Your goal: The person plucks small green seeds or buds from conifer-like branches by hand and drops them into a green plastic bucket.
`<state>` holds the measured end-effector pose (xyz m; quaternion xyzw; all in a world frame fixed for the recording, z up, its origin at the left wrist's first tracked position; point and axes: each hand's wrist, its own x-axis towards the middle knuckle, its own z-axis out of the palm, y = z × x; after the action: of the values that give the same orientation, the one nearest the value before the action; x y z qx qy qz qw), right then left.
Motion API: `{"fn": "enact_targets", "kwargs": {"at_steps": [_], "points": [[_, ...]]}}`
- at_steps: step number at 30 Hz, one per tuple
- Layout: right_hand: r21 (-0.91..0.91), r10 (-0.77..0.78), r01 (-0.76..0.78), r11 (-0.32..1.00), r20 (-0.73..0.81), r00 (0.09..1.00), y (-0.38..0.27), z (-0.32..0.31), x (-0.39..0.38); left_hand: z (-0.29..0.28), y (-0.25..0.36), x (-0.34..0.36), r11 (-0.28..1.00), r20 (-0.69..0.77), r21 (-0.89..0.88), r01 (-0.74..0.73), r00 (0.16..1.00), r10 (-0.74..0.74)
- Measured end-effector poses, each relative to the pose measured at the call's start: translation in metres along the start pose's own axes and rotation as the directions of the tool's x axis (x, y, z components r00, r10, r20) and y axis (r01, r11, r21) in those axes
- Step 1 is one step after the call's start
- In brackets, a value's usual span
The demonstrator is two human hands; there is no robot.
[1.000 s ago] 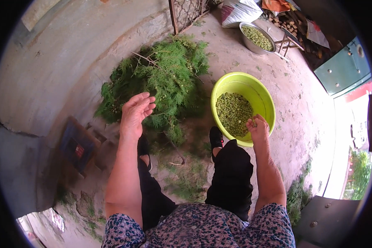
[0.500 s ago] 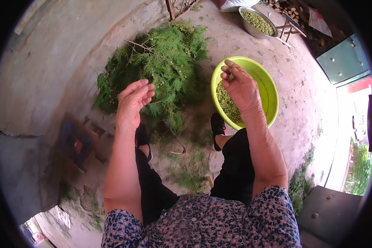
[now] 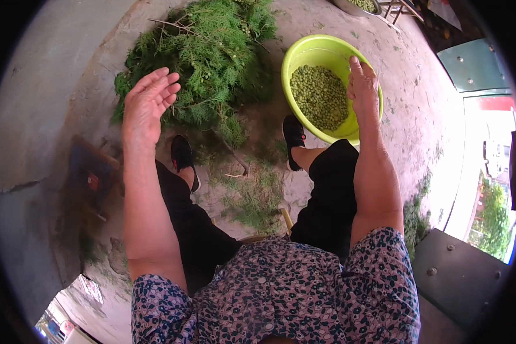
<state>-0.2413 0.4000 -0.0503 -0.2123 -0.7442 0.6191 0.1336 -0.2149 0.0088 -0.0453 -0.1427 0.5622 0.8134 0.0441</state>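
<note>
I sit on a low seat with both legs in black trousers stretched forward. My left hand [image 3: 146, 106] is raised, palm open and fingers apart, just left of a heap of green feathery branches [image 3: 206, 63] on the ground. My right hand [image 3: 362, 86] hovers over the right rim of a lime-green plastic basin [image 3: 304, 54] that holds small green seeds [image 3: 320, 94]. Its fingers point forward and I see nothing held in it.
My black shoes [image 3: 183, 157] rest on the concrete ground with loose green sprigs [image 3: 252, 195] between my legs. A metal bowl [image 3: 358, 6] of more green seeds sits at the top edge. A dark flat object [image 3: 92, 178] lies at left, a grey step [image 3: 458, 275] at lower right.
My right hand moved from the middle of the basin to its right rim. My left hand stayed raised beside the branches. The view shifted closer to the ground.
</note>
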Motion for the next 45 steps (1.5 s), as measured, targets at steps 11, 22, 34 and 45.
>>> {"fn": "enact_targets", "kwargs": {"at_steps": [11,22,34,45], "points": [[0.067,-0.031,0.006,0.998,0.373,0.927,-0.014,0.021,-0.039,-0.024,0.008,0.011,0.998,-0.106,0.023,-0.065,0.992,0.067],[-0.306,-0.289,0.251,0.919,-0.089,0.953,0.016,-0.021,0.016,-0.044,0.012,0.006,0.991,-0.175,-0.059,-0.121,0.978,0.109],[-0.354,-0.256,0.608,0.71,0.675,0.692,0.045,0.117,-0.06,-0.076,0.035,-0.016,0.906,-0.496,-0.324,-0.272,0.865,0.083],[-0.221,0.43,-0.43,0.876,0.761,0.486,0.146,0.273,-0.129,-0.097,0.04,-0.026,0.834,-0.613,-0.459,-0.306,0.788,-0.048]]}}
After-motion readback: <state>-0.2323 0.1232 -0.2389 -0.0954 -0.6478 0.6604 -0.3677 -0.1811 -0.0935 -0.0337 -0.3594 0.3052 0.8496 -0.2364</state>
